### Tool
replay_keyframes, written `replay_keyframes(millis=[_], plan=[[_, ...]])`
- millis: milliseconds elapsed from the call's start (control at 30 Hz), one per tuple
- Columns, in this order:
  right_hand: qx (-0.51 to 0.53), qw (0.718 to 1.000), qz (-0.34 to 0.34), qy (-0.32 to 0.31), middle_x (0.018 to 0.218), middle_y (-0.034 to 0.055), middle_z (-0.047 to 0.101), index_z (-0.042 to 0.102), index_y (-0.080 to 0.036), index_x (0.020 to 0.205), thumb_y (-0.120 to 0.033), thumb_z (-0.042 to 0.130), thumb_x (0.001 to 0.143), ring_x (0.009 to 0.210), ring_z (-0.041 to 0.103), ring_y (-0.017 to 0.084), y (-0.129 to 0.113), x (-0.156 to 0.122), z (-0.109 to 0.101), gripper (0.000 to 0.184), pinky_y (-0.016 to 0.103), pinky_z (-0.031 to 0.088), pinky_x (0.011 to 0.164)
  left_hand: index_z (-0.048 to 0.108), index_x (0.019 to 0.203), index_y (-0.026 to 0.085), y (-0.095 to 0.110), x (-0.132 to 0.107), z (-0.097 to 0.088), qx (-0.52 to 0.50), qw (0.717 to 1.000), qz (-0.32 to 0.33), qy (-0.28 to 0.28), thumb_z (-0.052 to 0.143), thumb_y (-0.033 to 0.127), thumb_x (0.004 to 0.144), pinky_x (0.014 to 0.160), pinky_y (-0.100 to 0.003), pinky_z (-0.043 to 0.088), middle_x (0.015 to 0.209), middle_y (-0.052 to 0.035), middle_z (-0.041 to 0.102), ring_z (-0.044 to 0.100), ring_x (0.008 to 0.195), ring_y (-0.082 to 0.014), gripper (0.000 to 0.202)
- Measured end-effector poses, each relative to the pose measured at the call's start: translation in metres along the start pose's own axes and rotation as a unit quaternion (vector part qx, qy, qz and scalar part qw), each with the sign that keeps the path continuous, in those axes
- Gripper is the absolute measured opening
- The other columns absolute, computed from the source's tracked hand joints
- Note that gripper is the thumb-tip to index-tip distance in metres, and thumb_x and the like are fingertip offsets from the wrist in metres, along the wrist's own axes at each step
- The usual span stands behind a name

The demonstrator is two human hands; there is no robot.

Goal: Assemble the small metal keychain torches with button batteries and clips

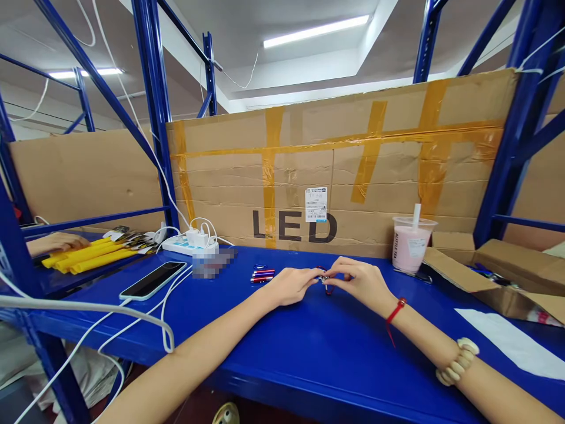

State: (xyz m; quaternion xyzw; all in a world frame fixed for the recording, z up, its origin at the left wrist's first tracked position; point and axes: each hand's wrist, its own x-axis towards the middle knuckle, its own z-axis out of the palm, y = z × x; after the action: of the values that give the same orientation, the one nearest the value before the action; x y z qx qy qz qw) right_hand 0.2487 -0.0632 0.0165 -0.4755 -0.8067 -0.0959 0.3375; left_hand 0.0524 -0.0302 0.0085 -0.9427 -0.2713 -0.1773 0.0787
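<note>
Metal clasp, small and shiny with a dark red loop beside it, sits between my two hands, at the middle of the blue table. I pinch it from the right between the thumb and forefinger of my right hand; the fingertips of my left hand meet it from the left, though I cannot tell whether they grip it or only steady it. Its finer details are too small for me to make out.

Just left of my left hand lie a few slim red and purple tubes. Farther left, a phone lies face up, with white cables near it, and beyond it is a white power strip with plugs in it. At the far left, another person's hand rests by some yellow bundles.

On my right wrist I wear a red cord, and nearer my elbow a beaded bracelet. To the right, a cup of pink drink stands upright with its straw, near an open cardboard box; a white sheet lies nearer me. Across the far side stands a taped cardboard panel marked LED.
</note>
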Motion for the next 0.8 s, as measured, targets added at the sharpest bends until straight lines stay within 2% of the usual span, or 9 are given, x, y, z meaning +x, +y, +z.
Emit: replay_keyframes(millis=[267,500,800], plan=[[0.045,0.998,0.043,-0.029,0.078,-0.0033,0.063,0.069,-0.026,0.073,-0.046,0.063,0.068,0.051,0.047,0.004,0.003,0.001,0.004,0.021,0.018,0.029,0.050,0.044,0.117,0.021,0.001,-0.001,0.001,0.000,1.000,0.002,-0.014,0.028,0.024,0.093,0.079,-0.030,0.044,0.110,-0.0029,0.059,0.057,0.099,-0.0204,0.029],[0.077,0.995,0.063,-0.022,0.076,-0.0019,0.063,0.069,-0.024,0.071,-0.048,0.064,0.065,0.051,0.048,0.004,0.004,0.001,0.006,0.025,0.018,0.030,0.049,0.044,0.117,0.021,-0.002,0.000,0.002,-0.001,1.000,0.010,-0.010,0.029,0.023,0.093,0.082,-0.028,0.042,0.111,-0.0026,0.059,0.057,0.100,-0.0182,0.028],[0.232,0.964,0.112,-0.056,0.074,0.0025,0.062,0.066,-0.014,0.074,-0.048,0.068,0.060,0.042,0.048,0.004,0.006,0.006,0.010,0.037,0.019,0.036,0.043,0.044,0.116,0.020,-0.002,0.001,-0.001,0.003,1.000,0.005,0.000,0.028,0.024,0.093,0.079,-0.029,0.044,0.110,-0.0033,0.059,0.057,0.098,-0.0195,0.028]])
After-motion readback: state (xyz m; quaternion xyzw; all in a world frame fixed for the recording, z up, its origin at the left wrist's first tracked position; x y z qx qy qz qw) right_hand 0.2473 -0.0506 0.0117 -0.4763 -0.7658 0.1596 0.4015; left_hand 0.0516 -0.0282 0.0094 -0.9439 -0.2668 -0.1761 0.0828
